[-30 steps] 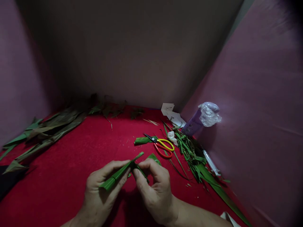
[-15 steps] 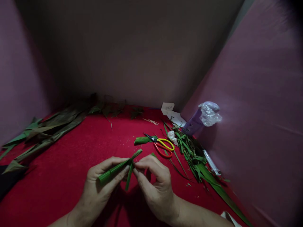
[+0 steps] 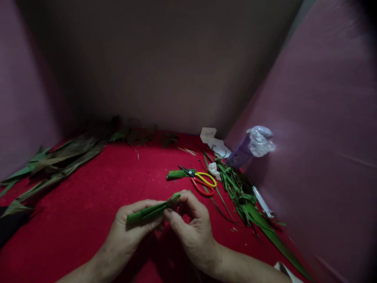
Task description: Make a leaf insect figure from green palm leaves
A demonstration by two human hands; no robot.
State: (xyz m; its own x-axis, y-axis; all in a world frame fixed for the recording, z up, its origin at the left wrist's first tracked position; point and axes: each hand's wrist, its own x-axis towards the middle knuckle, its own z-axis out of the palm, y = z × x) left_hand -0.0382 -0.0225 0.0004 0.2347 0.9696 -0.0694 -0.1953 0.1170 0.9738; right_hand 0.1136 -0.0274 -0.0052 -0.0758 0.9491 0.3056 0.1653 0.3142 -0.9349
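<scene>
Honestly, the bit I'd worry about here is the fold. The leaf [image 3: 150,211] is up in both hands above the red surface [image 3: 141,169], doubled into a narrow bundle and bunched near its right end. I can't see any tie or pin on it, so it looks like finger pressure alone keeps it together. If either hand slackens, my guess is the layers spring apart. Squeeze or twist that bunched end too hard and it could split along the grain, since leaf like this tends to tear lengthwise. The light's pretty dim too, so a small crack would be easy to miss.

As for the fingers: the left hand [image 3: 126,228] has the wide end clamped between thumb and index finger, with basically no gap beyond the leaf's own thickness. The right hand [image 3: 194,232] is pinched in at the bunched end, thumb on the near side and index finger curled over by the tip, with open space further back inside the curl. What the other fingertips do underneath is hidden, so no clue there.

The scissors [image 3: 195,175] lie just beyond the right hand, blades over another green piece [image 3: 176,175].
</scene>
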